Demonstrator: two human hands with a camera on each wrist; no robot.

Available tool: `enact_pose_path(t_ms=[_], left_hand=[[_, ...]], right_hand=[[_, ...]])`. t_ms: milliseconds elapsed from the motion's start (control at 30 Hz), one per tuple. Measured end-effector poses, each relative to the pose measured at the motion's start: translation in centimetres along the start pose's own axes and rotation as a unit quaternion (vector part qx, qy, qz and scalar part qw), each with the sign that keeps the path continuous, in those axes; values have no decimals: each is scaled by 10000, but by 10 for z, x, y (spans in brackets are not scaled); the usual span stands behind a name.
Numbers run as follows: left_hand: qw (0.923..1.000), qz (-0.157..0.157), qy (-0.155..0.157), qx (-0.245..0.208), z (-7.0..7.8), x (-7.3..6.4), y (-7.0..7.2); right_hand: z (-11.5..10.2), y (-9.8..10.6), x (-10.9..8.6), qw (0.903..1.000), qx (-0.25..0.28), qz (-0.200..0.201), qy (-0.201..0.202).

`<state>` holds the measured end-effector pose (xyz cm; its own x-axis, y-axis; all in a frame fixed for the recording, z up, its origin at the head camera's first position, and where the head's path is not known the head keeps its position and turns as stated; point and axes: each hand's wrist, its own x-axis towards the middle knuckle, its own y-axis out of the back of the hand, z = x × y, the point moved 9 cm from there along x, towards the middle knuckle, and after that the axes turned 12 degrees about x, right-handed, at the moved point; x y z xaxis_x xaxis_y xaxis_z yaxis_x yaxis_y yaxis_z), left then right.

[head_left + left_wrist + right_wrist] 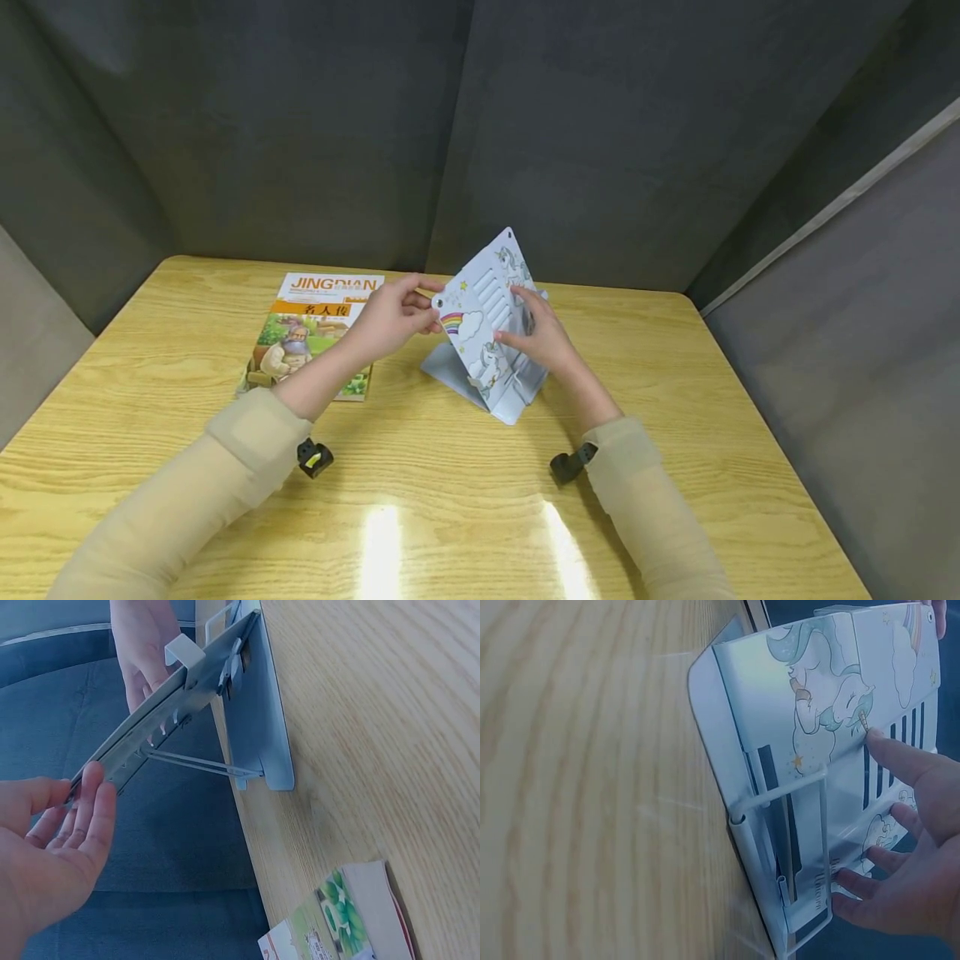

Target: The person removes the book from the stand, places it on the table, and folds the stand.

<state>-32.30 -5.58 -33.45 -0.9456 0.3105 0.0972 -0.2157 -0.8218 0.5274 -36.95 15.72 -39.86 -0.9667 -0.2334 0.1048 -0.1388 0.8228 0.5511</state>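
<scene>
A pale folding book stand, printed with unicorns, a rainbow and a cloud, stands near the far edge of a wood-grain table, between a person's two hands. Its slotted front panel tilts up from a flat base plate lying on the tabletop; in the left-wrist view a thin wire prop spans the gap behind, and in the right-wrist view a wire bracket crosses the lower front. It looks like thin coated sheet metal: probably stiff, fairly light, a little slick, and unlikely to break, though the coating might scratch and the hinged parts might nip a finger. The panel's upper corners and side edges seem the best holds, with a palm steadying the face; the wires look easier to bend. The left hand pinches the panel's upper left corner between thumb and fingers. The right hand is spread wide, its thumb touching the printed face beside the slots and its fingers reaching over the panel's right part. Just left of the stand lies a colourful paperback, cover up. Beige sleeves cover the forearms, and dark curtains hang behind.
</scene>
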Motion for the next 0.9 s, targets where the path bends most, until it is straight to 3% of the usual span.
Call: enact_pose_path(t_ms=[567,900], left_hand=[[9999,98,-31,-64,4,-10,0],[9999,76,-93,-63,9,-16,0]], right_hand=[[-7,-2,0,9995,-43,-294,61],[-1,-5,1,9985,146,-505,-167]])
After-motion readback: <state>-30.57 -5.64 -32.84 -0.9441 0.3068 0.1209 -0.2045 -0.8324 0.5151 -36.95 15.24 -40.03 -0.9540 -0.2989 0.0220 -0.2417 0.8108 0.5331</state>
